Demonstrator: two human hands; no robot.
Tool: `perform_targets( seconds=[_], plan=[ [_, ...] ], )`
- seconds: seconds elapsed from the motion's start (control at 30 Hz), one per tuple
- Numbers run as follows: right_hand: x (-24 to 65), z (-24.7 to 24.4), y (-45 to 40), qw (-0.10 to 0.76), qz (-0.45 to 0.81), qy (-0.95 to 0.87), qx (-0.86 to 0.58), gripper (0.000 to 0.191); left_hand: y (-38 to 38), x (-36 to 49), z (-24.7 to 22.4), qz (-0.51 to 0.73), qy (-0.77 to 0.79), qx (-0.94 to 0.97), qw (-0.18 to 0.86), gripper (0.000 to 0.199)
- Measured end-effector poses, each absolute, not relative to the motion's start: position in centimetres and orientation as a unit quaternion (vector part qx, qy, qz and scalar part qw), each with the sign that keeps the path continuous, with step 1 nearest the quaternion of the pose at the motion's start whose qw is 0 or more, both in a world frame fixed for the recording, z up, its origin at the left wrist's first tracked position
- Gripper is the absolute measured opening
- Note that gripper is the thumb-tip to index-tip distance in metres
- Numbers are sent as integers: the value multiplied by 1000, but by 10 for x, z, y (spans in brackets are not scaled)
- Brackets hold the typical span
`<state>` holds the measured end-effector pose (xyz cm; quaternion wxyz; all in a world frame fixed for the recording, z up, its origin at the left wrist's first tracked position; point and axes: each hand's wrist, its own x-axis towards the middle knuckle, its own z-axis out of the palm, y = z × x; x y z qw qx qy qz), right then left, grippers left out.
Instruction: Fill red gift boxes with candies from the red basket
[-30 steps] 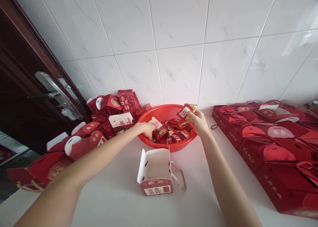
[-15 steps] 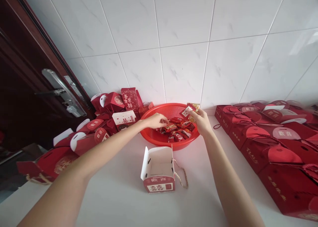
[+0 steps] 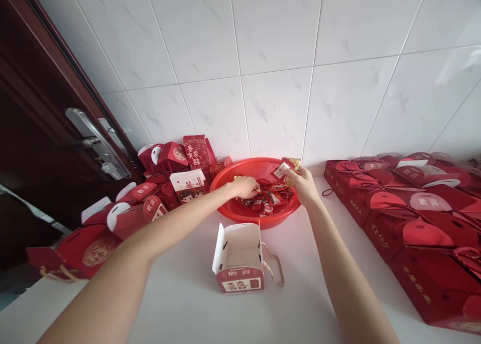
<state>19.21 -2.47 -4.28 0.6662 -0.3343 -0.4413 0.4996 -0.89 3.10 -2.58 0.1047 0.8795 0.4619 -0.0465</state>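
A red plastic basket by the wall holds several small red wrapped packets. Over its left part is my left hand, fingers bent together at the packets; what they hold, if anything, is too small to make out. At the basket's back right rim, my right hand pinches a red and white packet together with a yellowish one. In front of the basket stands an open box, white inside, with a red printed front and a rope handle lying at its right.
Red gift boxes are piled on the left, some with raised flaps. Rows of larger red boxes with cords fill the right side. A tiled wall rises behind, and a dark door with a metal handle is at the left.
My left hand has moved slightly right within the basket and its fingers have closed in on the packets. My right hand still holds its packets in nearly the same place.
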Motion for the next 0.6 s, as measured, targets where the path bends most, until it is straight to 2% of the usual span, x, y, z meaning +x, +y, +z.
perform_targets(
  seconds=[0.1, 0.33, 0.4, 0.6],
  plan=[
    [192, -42, -24, 668, 497, -442, -333, 40, 25, 0, -29, -81, 443, 887, 98, 27],
    [193, -44, -23, 661, 500, -442, -343, 40, 26, 25, -35, -153, 434, 886, 62, 72],
    [193, -44, -23, 664, 498, -444, -336, 40, 31, 30, -37, -150, 432, 887, 64, 70],
    [192, -42, -26, 662, 503, -438, -342, 39, 43, 32, -42, -140, 437, 883, 101, 38]
  ],
)
